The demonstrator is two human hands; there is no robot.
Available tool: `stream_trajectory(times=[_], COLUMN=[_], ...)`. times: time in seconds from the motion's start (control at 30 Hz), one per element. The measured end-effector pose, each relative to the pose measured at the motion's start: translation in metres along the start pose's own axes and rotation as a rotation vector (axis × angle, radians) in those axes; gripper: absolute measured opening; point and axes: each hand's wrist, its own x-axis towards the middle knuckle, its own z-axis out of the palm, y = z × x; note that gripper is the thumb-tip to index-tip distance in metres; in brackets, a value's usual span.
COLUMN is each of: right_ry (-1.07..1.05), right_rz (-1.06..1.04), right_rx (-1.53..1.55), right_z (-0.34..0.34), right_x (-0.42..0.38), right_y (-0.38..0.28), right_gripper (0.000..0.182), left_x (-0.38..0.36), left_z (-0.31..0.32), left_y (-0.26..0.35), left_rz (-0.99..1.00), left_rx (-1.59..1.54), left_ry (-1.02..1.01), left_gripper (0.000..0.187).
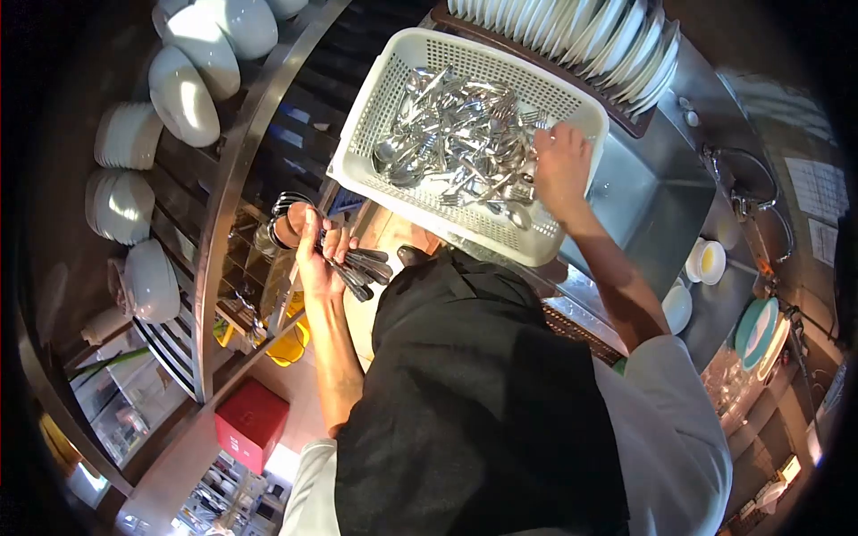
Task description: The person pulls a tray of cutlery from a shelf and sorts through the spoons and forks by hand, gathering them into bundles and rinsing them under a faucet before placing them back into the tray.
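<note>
A white perforated plastic basket [366, 170] holds a jumbled heap of metal cutlery [465, 134], forks and spoons among it. My right hand [563, 165] reaches over the basket's right end, its fingers curled down at the cutlery; what they grip, if anything, is hidden. Left of my body, outside the basket, my left hand [323, 255] is closed around a bunch of spoons [357, 268]. Their bowls are nested together at the upper left, and the handles stick out to the lower right.
White plates [572, 40] stand upright in a brown rack behind the basket. A steel sink [652, 205] lies to the right, with a faucet [746, 201] beyond it. Slatted shelves on the left carry white bowls [183, 94]. A red box [252, 420] sits on the floor.
</note>
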Motion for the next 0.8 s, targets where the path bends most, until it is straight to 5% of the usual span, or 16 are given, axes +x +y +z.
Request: stream_trajectory(times=[0.07, 0.17, 0.37, 0.47, 0.53, 0.63, 0.7, 0.8], right_ry=[0.137, -0.29, -0.28, -0.251, -0.342, -0.377, 0.005, -0.194], right_rz=[0.044, -0.065, -0.004, 0.016, 0.081, 0.012, -0.159, -0.09], right_rx=[0.02, -0.044, -0.21, -0.214, -0.019, -0.062, 0.043, 0.344], right_z=[-0.011, 0.024, 0.092, 0.054, 0.052, 0.06, 0.044, -0.024], right_x=[0.004, -0.024, -0.071, -0.059, -0.047, -0.025, -0.02, 0.01], right_y=[0.001, -0.024, -0.043, -0.047, -0.047, -0.031, -0.006, 0.0], right_gripper=[0.028, 0.022, 0.044, 0.045, 0.031, 0.02, 0.013, 0.015], left_x=[-0.003, 0.0, 0.002, 0.006, 0.012, 0.02, 0.02, 0.017], left_z=[0.001, 0.001, 0.006, 0.012, 0.011, 0.007, 0.017, 0.041], left_y=[-0.002, -0.008, -0.016, -0.017, -0.02, -0.023, -0.017, -0.016], left_rz=[0.006, -0.008, -0.092, -0.139, -0.156, -0.201, -0.161, -0.03], left_rx=[0.003, -0.061, -0.074, -0.006, 0.023, 0.097, 0.162, 0.261], left_ry=[-0.004, -0.016, -0.078, -0.071, -0.174, -0.07, -0.09, 0.044], left_gripper=[0.037, 0.037, 0.029, 0.028, 0.026, 0.025, 0.021, 0.027])
